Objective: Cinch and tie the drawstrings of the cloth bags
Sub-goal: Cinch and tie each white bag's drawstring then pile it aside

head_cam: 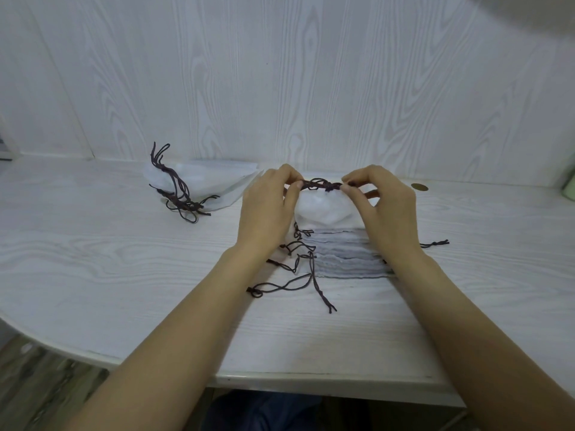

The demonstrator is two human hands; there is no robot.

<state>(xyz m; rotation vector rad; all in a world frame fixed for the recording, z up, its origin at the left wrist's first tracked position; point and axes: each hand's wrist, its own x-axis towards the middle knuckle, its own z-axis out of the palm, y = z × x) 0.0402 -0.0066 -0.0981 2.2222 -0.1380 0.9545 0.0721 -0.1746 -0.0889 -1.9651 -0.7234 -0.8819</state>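
A white cloth bag (323, 209) is lifted above a flat stack of white bags (345, 256), its mouth gathered. Its dark brown drawstring (322, 184) stretches between my two hands, with a knot near the middle. My left hand (267, 209) pinches the string's left end. My right hand (385, 209) pinches its right end. Loose dark strings (292, 275) trail from the stack's left side onto the table. A pile of bags (202, 188) with their strings bunched together lies at the left rear.
The white wood-grain table (93, 259) ends at a curved front edge near me and meets a white panelled wall behind. A small round brass-coloured disc (419, 187) lies by the wall at right. A pale green object (569, 188) shows at the right edge.
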